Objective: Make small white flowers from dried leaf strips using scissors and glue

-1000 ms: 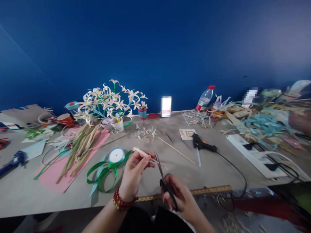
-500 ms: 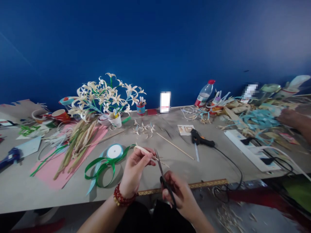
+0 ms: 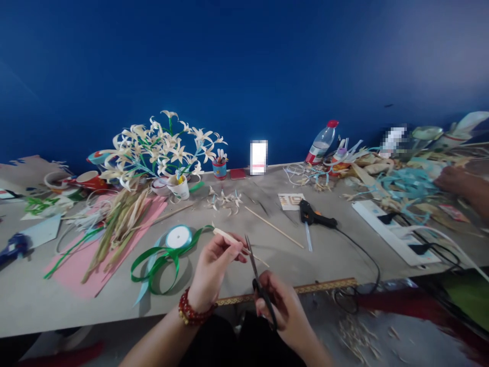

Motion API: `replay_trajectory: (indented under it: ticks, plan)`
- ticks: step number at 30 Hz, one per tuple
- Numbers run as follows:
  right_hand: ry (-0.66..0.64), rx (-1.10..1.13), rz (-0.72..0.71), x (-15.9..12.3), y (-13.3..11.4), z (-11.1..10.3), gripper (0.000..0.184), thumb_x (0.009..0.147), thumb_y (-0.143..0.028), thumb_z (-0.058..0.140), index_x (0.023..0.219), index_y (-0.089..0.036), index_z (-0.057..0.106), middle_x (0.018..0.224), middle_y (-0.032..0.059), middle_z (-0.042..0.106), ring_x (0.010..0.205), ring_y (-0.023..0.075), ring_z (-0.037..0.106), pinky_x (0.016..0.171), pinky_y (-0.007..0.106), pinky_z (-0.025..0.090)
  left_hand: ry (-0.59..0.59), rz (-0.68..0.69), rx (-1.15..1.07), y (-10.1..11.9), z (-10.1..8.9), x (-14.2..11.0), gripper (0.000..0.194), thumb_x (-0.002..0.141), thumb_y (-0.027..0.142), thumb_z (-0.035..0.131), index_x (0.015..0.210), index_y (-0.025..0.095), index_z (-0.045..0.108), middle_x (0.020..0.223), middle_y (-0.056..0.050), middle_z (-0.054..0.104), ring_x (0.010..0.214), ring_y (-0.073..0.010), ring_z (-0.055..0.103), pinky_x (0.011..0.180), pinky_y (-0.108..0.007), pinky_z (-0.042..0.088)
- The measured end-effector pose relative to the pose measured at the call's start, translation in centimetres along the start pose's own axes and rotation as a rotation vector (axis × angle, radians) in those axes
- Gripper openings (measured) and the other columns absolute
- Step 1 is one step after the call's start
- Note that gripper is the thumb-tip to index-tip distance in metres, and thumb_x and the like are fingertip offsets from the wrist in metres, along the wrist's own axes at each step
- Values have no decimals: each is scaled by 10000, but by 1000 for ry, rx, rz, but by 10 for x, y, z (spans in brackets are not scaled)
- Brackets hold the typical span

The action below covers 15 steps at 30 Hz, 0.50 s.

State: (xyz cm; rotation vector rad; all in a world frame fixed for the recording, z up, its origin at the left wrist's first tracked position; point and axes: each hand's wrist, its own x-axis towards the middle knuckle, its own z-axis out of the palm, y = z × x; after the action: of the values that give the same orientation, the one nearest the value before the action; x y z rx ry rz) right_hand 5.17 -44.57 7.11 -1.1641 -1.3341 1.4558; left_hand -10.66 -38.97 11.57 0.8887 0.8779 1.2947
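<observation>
Between thumb and fingers my left hand [image 3: 218, 262] pinches a thin, cream-coloured strip [image 3: 224, 235], perhaps dried husk. Its narrow end sticks out to the right, past the fingertips. My right hand [image 3: 280, 300] is closed around the black handles of a pair of scissors [image 3: 255, 267]. Their blades point up and away from me and cross the narrow end of the strip, close to my left fingertips. Left of my hands lie a loop of green ribbon [image 3: 173, 257] and a ribbon spool [image 3: 179, 237]. Small cream petal pieces [image 3: 224, 199] are scattered beyond my hands.
A black glue gun [image 3: 317, 216] with its cord lies right of centre, near a thin stick [image 3: 273, 227]. Cream flowers [image 3: 162, 148] stand in cups at the back left. On the right are a white power strip [image 3: 393, 232] and another person's hand [image 3: 456, 183] over blue strips.
The view has tilted and shifted slightly, so the table sits higher. The strip's narrow end reaches farther right past the blades. At the right, the other person's hand has come farther into view.
</observation>
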Motion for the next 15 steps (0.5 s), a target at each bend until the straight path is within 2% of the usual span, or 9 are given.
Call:
replay_trajectory:
  ticks: [5, 8, 11, 15]
  plan:
    - [80, -54, 7, -10, 20, -4, 465, 788, -643, 621, 720, -221, 436, 557, -55, 436, 468, 101, 423, 468, 227, 357, -64, -13, 38, 2, 5, 1, 195, 789, 296, 743, 725, 148, 633, 833, -61, 686, 711, -159, 652, 684, -290, 550]
    - [152, -27, -72, -16, 26, -11, 425, 801, -619, 622, 782, -215, 491, 618, -19, 513, 514, 128, 484, 499, 246, 406, -148, -26, 90, 4, 7, 0, 199, 810, 318, 723, 750, 150, 636, 842, -83, 711, 731, -176, 666, 696, -294, 543]
    - [134, 6, -141, -15, 22, -19, 420, 808, -616, 614, 879, -209, 540, 721, 37, 605, 619, 175, 556, 564, 273, 448, -223, -46, 126, 4, 9, -3, 198, 835, 333, 694, 780, 152, 636, 773, -76, 710, 709, -181, 667, 694, -299, 538]
    - [77, 12, -141, -11, 16, -27, 427, 797, -609, 635, 908, -207, 541, 744, 31, 589, 632, 175, 553, 582, 275, 449, -244, -54, 178, 3, 8, -5, 178, 839, 320, 688, 791, 160, 625, 689, -37, 676, 636, -148, 628, 657, -266, 506]
